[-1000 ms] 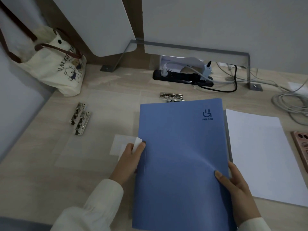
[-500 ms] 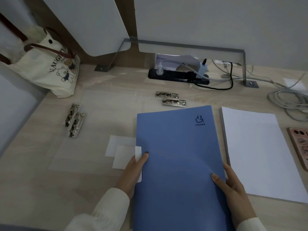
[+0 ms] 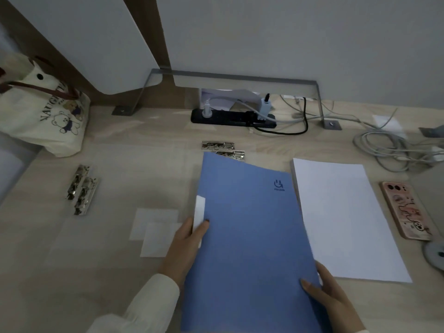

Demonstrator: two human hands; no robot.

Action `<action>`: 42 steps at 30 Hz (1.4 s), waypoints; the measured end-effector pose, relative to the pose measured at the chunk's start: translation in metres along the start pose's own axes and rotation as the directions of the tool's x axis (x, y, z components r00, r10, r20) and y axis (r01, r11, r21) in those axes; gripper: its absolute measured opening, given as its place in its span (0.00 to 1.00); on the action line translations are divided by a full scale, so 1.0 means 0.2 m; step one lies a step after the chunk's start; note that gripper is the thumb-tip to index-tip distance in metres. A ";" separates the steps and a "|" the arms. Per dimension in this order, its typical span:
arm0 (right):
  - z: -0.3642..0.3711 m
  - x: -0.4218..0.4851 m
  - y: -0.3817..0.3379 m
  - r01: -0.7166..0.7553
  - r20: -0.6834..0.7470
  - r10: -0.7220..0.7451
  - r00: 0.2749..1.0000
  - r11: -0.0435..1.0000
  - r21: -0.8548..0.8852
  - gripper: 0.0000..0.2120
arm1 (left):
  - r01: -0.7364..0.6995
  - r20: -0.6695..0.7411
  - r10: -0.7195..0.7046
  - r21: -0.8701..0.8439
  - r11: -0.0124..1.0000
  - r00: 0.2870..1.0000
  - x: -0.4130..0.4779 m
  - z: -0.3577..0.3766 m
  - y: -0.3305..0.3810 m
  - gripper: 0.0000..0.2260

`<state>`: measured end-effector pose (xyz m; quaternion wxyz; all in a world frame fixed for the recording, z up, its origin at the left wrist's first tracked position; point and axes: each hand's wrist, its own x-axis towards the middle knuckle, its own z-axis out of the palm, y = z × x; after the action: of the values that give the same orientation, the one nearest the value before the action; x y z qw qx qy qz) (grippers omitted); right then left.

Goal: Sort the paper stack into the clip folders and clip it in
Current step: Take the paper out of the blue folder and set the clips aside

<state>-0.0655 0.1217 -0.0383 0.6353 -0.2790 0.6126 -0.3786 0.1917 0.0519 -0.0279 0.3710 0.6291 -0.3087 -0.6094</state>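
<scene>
Hands grip one closed blue plastic folder (image 3: 247,236): left hand (image 3: 182,251) pinches its left edge, right hand (image 3: 334,301) its lower right edge, beside a white paper stack (image 3: 343,219)

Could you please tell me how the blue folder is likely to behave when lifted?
The blue folder probably flexes: its far edge looks wavy while the left hand and right hand grip its sides. It looks thin, so likely light.
</scene>
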 end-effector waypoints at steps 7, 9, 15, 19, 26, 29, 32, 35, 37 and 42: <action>-0.23 -0.02 -0.10 0.083 -0.191 -0.045 0.981 0.978 0.194 0.15 | -0.424 0.259 0.433 0.838 0.343 0.863 0.04 0.05 -0.23 0.25; -0.26 -0.03 -0.12 0.083 -0.221 -0.030 0.975 0.969 0.231 0.17 | -0.372 0.323 0.333 0.924 0.093 0.886 0.06 0.07 -0.31 0.38; -0.34 -0.05 -0.11 0.076 -0.238 0.002 0.971 0.945 0.319 0.16 | -0.295 0.323 0.235 0.944 -0.150 0.917 0.14 0.11 -0.34 0.44; -0.35 -0.06 -0.08 0.093 -0.264 0.003 0.965 0.932 0.350 0.17 | -0.255 0.250 -0.066 0.964 -0.074 0.966 0.11 0.15 -0.26 0.33; -0.36 -0.07 -0.07 0.105 -0.308 0.011 0.951 0.929 0.355 0.16 | -0.300 0.304 -0.034 0.904 -0.305 0.952 0.14 0.20 -0.28 0.25; -0.34 -0.08 -0.10 0.124 -0.328 -0.004 0.945 0.930 0.345 0.17 | -0.305 0.311 -0.034 0.900 -0.310 0.950 0.14 0.21 -0.27 0.27; -0.33 -0.08 -0.12 0.180 -0.359 -0.057 0.931 0.931 0.318 0.20 | -0.356 0.389 0.185 0.915 -0.189 0.902 0.15 0.16 -0.22 0.25; -0.29 -0.07 -0.19 0.290 -0.441 -0.153 0.884 0.920 0.262 0.16 | -0.370 0.417 0.221 0.902 -0.224 0.882 0.12 0.07 -0.20 0.24; -0.27 -0.07 -0.24 0.344 -0.491 -0.194 0.849 0.909 0.237 0.14 | -0.404 0.443 0.322 0.896 -0.184 0.837 0.08 0.03 -0.17 0.27; -0.21 0.00 -0.29 0.316 -0.517 -0.204 0.831 0.939 0.137 0.30 | -0.469 0.451 0.453 0.880 -0.079 0.769 0.01 -0.06 -0.04 0.30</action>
<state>-0.1157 0.0942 0.0062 0.4255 -0.1828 0.6658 -0.5850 0.2040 0.0551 -0.0358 0.0471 0.5598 -0.8223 -0.0903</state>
